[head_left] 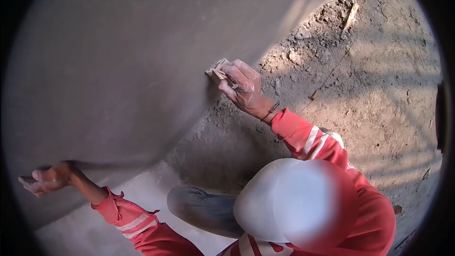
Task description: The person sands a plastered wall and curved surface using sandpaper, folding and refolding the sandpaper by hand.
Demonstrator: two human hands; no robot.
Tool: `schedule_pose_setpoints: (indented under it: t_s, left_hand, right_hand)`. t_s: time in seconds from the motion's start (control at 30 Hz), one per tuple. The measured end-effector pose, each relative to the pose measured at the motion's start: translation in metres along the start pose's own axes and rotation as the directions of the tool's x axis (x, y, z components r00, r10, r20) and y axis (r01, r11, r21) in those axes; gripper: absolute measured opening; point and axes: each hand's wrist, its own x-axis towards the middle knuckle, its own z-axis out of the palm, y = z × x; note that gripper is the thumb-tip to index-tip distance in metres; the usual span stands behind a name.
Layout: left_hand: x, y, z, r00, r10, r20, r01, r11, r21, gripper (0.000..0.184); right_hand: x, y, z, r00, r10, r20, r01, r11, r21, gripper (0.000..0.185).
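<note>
A crumpled, pale piece of cloth or paper (218,68) is pinched in the fingers of my right hand (241,85), pressed against the grey wall (118,57) near its lower edge. White dust covers the fingers, and a dark band circles the wrist. At the far left, my left hand (47,179) is beside the same wall with its fingers apart and nothing in them. Both arms wear red sleeves with white stripes.
Rough soil (379,128) with clods and stones runs along the wall on the right. A wood piece (350,17) lies on it at the top right. A pale cap (270,199) and a bent knee (204,208) fill the bottom middle, above a light floor strip (151,189).
</note>
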Motion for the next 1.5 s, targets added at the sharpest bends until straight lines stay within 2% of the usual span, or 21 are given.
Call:
schedule_pose_setpoints:
  t_s: [0.03, 0.17, 0.27, 0.3, 0.4, 0.47, 0.53, 0.67, 0.7, 0.8, 0.83, 0.93, 0.97, 1.07, 1.13, 1.2, 1.3, 1.4, 1.47, 1.5]
  left_hand:
    - [0.001, 0.002, 0.002, 1.0, -0.012, -0.011, 0.012, 1.0, -0.002, 0.057]
    - [0.001, 0.0, 0.004, 0.999, 0.011, -0.033, -0.012, 0.999, -0.03, 0.055]
    - [-0.001, 0.001, 0.0, 0.999, 0.032, 0.004, -0.032, 0.999, -0.012, 0.054]
    - [0.0, 0.002, 0.002, 1.0, 0.029, -0.002, -0.029, 1.0, -0.008, 0.054]
    - [0.0, -0.001, 0.003, 0.999, 0.033, -0.018, -0.033, 0.999, 0.018, 0.053]
    - [-0.004, -0.002, 0.002, 0.998, 0.067, -0.003, -0.066, 0.997, 0.033, 0.053]
    - [-0.001, 0.01, -0.005, 0.999, -0.004, 0.036, 0.002, 0.999, 0.043, 0.054]
    - [0.003, 0.011, -0.001, 0.998, -0.061, 0.024, 0.06, 0.998, 0.026, 0.058]
    - [0.002, 0.007, 0.001, 0.997, -0.074, -0.004, 0.074, 0.997, 0.032, 0.059]
    - [-0.003, 0.0, 0.01, 0.995, -0.089, -0.042, 0.091, 0.995, 0.04, 0.062]
    - [-0.003, 0.002, 0.01, 0.995, -0.082, -0.049, 0.084, 0.996, 0.039, 0.062]
    - [-0.003, -0.006, 0.011, 0.994, -0.077, -0.073, 0.079, 0.996, 0.031, 0.064]
    - [-0.004, -0.011, 0.012, 0.994, -0.069, -0.079, 0.072, 0.997, 0.026, 0.064]
    - [-0.007, -0.016, 0.011, 0.996, -0.054, -0.073, 0.054, 0.998, 0.009, 0.066]
    - [0.0, 0.004, 0.004, 0.999, -0.043, -0.021, 0.043, 0.999, -0.012, 0.063]
    - [0.006, 0.015, 0.005, 0.998, -0.056, -0.026, 0.055, 0.998, -0.042, 0.063]
    - [0.005, 0.013, 0.001, 0.997, -0.07, -0.04, 0.068, 0.996, -0.05, 0.068]
    - [0.008, 0.02, 0.0, 0.995, -0.093, -0.036, 0.092, 0.995, -0.03, 0.07]
    - [0.011, 0.027, -0.002, 0.993, -0.11, -0.046, 0.11, 0.994, -0.013, 0.068]
    - [0.015, 0.028, -0.004, 0.993, -0.111, -0.049, 0.112, 0.994, 0.002, 0.067]
  right_hand:
    - [-0.003, -0.002, -0.001, 0.996, -0.048, 0.08, 0.05, 0.998, -0.032, 0.029]
    - [-0.014, 0.025, -0.003, 0.994, 0.11, 0.0, -0.109, 0.992, -0.07, 0.03]
    - [0.0, 0.0, 0.003, 1.0, -0.012, -0.009, 0.012, 0.999, -0.038, 0.031]
    - [0.003, -0.005, -0.002, 0.998, -0.05, 0.046, 0.053, 0.997, -0.05, 0.033]
    - [-0.009, 0.02, -0.011, 0.992, 0.031, 0.12, -0.018, 0.994, -0.105, 0.034]
    - [-0.005, 0.03, -0.008, 0.999, 0.018, 0.041, -0.014, 0.995, -0.098, 0.034]
    - [0.007, 0.005, -0.008, 1.0, -0.003, -0.004, 0.003, 0.998, -0.064, 0.036]
    - [-0.005, 0.012, -0.005, 0.997, -0.043, 0.064, 0.049, 0.995, -0.092, 0.036]
    - [-0.006, 0.02, -0.008, 0.997, 0.031, 0.067, -0.024, 0.994, -0.11, 0.035]
    - [0.0, 0.015, -0.008, 0.999, 0.051, 0.012, -0.05, 0.996, -0.08, 0.034]
    - [0.005, 0.003, -0.005, 1.0, 0.026, 0.018, -0.025, 0.999, -0.039, 0.033]
    - [-0.004, 0.016, -0.005, 0.996, -0.042, 0.074, 0.05, 0.993, -0.109, 0.032]
    - [-0.001, 0.017, -0.011, 0.995, -0.018, 0.093, 0.029, 0.993, -0.116, 0.032]
    - [0.003, 0.014, -0.011, 0.996, 0.092, 0.002, -0.092, 0.994, -0.066, 0.033]
    - [0.013, -0.005, -0.005, 1.0, -0.015, -0.009, 0.015, 1.0, -0.015, 0.031]
    - [0.011, 0.002, -0.01, 0.986, -0.136, 0.092, 0.142, 0.988, -0.056, 0.031]
    - [-0.001, 0.033, -0.027, 0.992, -0.016, 0.125, 0.036, 0.986, -0.161, 0.031]
    - [0.013, 0.028, -0.025, 0.989, 0.077, -0.128, -0.079, 0.997, -0.009, 0.033]
    - [0.019, 0.004, -0.02, 0.995, -0.074, -0.067, 0.072, 0.997, -0.036, 0.032]
    - [0.013, 0.004, -0.023, 0.995, -0.094, -0.012, 0.094, 0.995, -0.045, 0.032]
